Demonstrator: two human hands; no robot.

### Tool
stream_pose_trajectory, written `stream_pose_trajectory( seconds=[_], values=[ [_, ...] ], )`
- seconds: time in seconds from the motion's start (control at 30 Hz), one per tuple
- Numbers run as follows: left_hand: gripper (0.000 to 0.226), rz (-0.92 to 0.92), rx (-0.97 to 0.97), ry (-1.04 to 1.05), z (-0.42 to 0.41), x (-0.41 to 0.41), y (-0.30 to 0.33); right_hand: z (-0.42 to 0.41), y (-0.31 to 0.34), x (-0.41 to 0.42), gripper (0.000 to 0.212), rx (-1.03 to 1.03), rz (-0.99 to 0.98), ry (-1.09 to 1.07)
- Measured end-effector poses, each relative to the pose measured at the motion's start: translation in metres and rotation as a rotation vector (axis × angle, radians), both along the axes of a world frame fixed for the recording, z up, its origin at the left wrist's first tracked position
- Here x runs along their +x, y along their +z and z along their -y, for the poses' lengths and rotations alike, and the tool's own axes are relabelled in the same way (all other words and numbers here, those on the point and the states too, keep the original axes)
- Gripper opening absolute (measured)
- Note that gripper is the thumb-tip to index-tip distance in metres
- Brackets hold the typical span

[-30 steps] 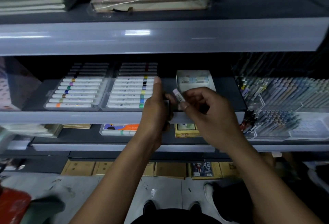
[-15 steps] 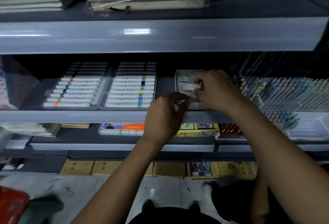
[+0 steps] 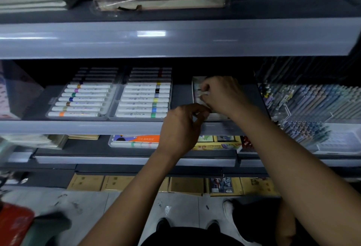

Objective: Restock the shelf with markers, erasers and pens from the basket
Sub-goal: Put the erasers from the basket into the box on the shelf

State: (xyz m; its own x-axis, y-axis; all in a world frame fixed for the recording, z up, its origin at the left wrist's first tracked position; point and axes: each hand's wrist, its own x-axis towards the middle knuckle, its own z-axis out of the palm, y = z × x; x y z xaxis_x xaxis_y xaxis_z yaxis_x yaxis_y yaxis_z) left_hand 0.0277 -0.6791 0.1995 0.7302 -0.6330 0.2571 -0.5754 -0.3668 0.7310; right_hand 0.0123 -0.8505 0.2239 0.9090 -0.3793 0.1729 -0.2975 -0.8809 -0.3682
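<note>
Grey shelving fills the view – the middle shelf (image 3: 82, 127) carries the stock, its front edge running from side to side. At the shelf's right end stand dense rows of pens (image 3: 320, 107) in clear racks. Towards the left end lie two clear marker trays (image 3: 109, 99) side by side, white barrels with coloured bands, just behind the front edge. Between trays and pens sits a small pale eraser box (image 3: 196, 89) (mostly hidden by the hand over it).

Both bare forearms reach up from below. The right hand (image 3: 224, 94) is over the box, its fingers curled and pinching a small white eraser (image 3: 205, 94) at the box's left side – whether the piece touches the box's contents I cannot tell. The left hand (image 3: 182, 126) hangs at the shelf's front edge, just below and left of the box, thumb and fingers bent together in a loose pinch; what they grip, if anything, is too small to make out.
</note>
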Motion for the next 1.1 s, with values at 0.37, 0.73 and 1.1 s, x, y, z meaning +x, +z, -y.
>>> stream_pose_trajectory(
  seconds=[0.37,0.73,1.1],
  values=[
    [0.013,-0.029,-0.027,-0.023,-0.003,0.001,-0.002,0.004,-0.003,0.005,0.012,0.04,-0.018,-0.025],
    [0.055,-0.958,-0.424,0.17,-0.011,-0.005,0.028,-0.019,0.009,-0.039,0.008,0.117,0.291,0.039],
    [0.044,-1.48,-0.851,-0.018,-0.025,-0.013,0.058,-0.081,0.007,-0.071,0.028,0.466,0.323,0.081]
  ],
)
